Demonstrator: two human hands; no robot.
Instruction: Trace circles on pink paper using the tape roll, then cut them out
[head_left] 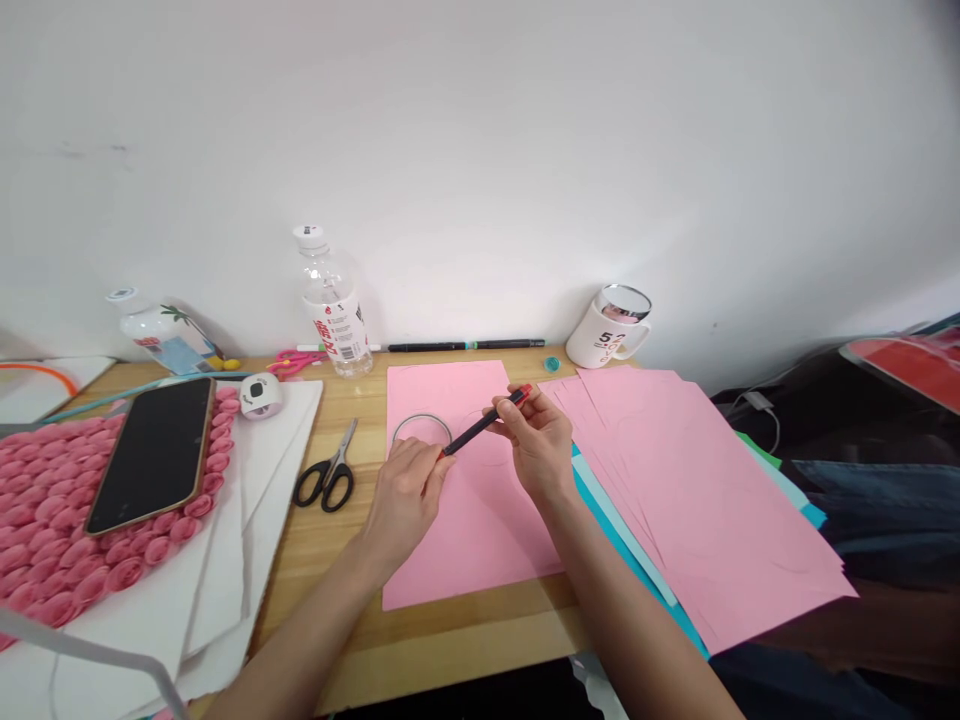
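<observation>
"Pinching, both of them?"

"Yes. The left hand (406, 486) has thumb and fingers closed on the pen's lower red end, and the right hand (541, 442) pinches the other red end. The black pen (481, 428) slants between them above a pink sheet. Take that pen as the middle of the dial, with 12 toward the wall."

"Then work from the biggest thing down."

"The wooden desk (450, 650) lies under it all. A fanned stack of pink sheets (705, 480) spreads at 3 to 4 o'clock, overlapping blue paper (626, 555). Out at 9 is a panel of pink paper roses (45, 500), on white boards. The single pink sheet (465, 545) lies flat below the hands."

"And the middling things?"

"A clear bottle (337, 320) stands between 10 and 11. The dark-screened phone (154, 455) rests on the roses at 9. A white mug (604, 335) leans toward the wall between 1 and 2. Black-handled scissors (330, 475) lie between 8 and 9, points away from the person."

"Anything smaller?"

"A thin ring (422, 414) on the single sheet, between 9 and 10. The left hand hides its near edge; whether they touch, I can't tell. Smallest is a teal pot (552, 364), between 1 and 2, just beside the mug."
</observation>
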